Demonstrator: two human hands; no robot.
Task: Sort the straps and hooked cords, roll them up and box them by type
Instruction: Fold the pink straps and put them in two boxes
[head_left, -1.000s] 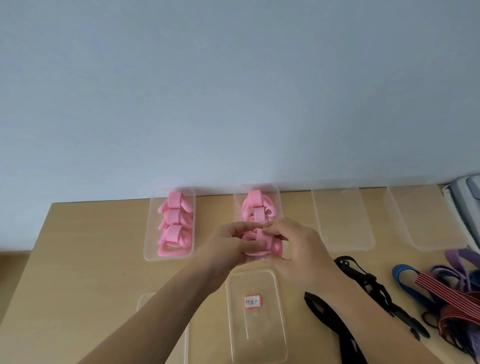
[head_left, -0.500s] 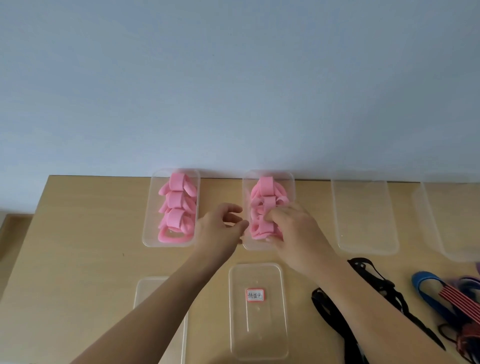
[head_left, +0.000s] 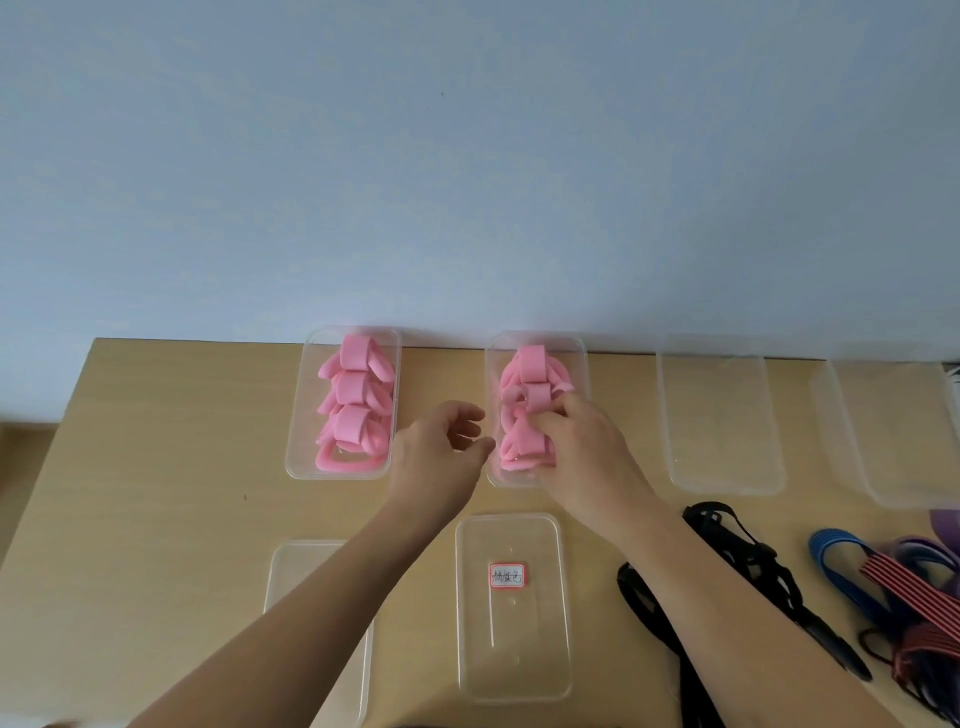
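Note:
My right hand (head_left: 587, 457) reaches into the second clear box (head_left: 583, 364) at the table's back, and its curled fingers hold a rolled pink strap (head_left: 522, 449) at the box's near end. Two more pink rolls (head_left: 530, 376) lie behind it in the same box. My left hand (head_left: 441, 452) hovers just left of that box, fingers loosely curled and holding nothing. Further left, another clear box (head_left: 296, 441) holds three pink rolls (head_left: 353, 400).
Two empty clear boxes (head_left: 722, 415) (head_left: 893, 431) stand at the back right. A labelled clear lid (head_left: 511, 649) and another lid (head_left: 291, 577) lie near the front. Black straps (head_left: 737, 551) and blue, purple and red cords (head_left: 909, 582) are piled at the right.
Both hands held the pink roll above the table a second ago. My right hand has carried it into the second box, while my left hand has let go and drawn aside.

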